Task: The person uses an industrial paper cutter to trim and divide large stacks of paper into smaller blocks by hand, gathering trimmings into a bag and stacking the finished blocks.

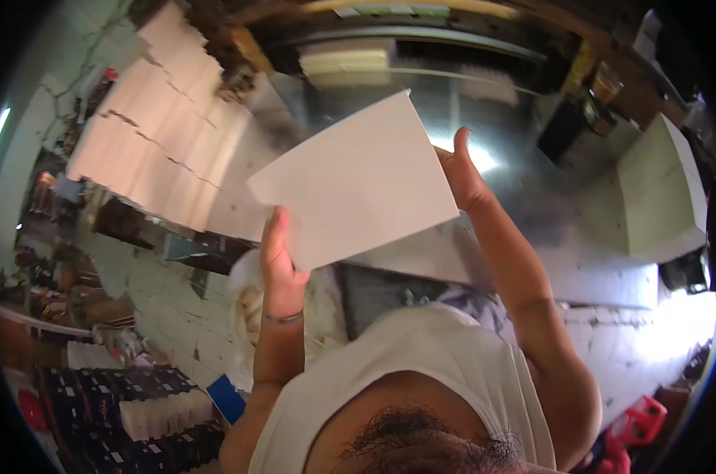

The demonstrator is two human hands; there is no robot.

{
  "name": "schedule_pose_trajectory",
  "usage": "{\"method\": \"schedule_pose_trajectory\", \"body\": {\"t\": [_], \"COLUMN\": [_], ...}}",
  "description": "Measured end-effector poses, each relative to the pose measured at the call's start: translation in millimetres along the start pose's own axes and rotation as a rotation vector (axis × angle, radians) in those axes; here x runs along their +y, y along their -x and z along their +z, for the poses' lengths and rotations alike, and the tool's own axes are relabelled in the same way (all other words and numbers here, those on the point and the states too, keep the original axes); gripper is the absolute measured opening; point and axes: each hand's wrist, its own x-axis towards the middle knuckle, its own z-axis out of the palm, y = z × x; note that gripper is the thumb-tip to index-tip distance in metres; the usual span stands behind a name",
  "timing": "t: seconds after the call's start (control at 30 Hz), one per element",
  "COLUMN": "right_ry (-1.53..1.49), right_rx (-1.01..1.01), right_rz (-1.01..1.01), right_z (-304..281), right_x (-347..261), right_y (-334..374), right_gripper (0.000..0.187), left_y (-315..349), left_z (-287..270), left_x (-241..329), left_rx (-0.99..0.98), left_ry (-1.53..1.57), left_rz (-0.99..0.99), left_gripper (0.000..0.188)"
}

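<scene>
A flat white rectangle of paper (358,182) is held up, tilted, over the metal table; how many sheets it has I cannot tell. My left hand (281,261) grips its lower left edge, thumb showing upright and the other fingers mostly hidden. At the right edge my right hand (466,178) holds it too, with the thumb raised off the paper and the fingers behind it.
Long rows of stacked pale paper (168,126) stand at the left. A shiny metal table (563,229) spreads beneath, with a white block-shaped stack (662,189) at its right. Behind is a machine bay holding a paper stack (344,63). Dark printed stacks (81,403) sit lower left.
</scene>
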Motion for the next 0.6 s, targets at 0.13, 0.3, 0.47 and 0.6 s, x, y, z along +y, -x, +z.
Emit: {"method": "schedule_pose_trajectory", "body": {"t": [0.13,0.3,0.47,0.6], "right_ry": [0.343,0.482,0.541,0.487], "right_rx": [-0.007,0.273,0.319,0.503], "right_rz": [-0.109,-0.146,-0.317,-0.172], "right_z": [-41,-34,-45,-47], "right_x": [24,36,49,70], "right_y": [65,133,164,160], "right_gripper": [0.088,0.06,0.063,0.067], "left_y": [15,14,-2,-4], "left_z": [2,13,9,-1], "left_x": [-64,-78,-80,-109], "left_rx": [-0.018,-0.305,-0.512,-0.451], "left_ry": [-0.111,-0.249,-0.399,-0.409], "left_rz": [-0.249,-0.191,-0.179,-0.366], "left_gripper": [0.057,0.063,0.074,0.085]}}
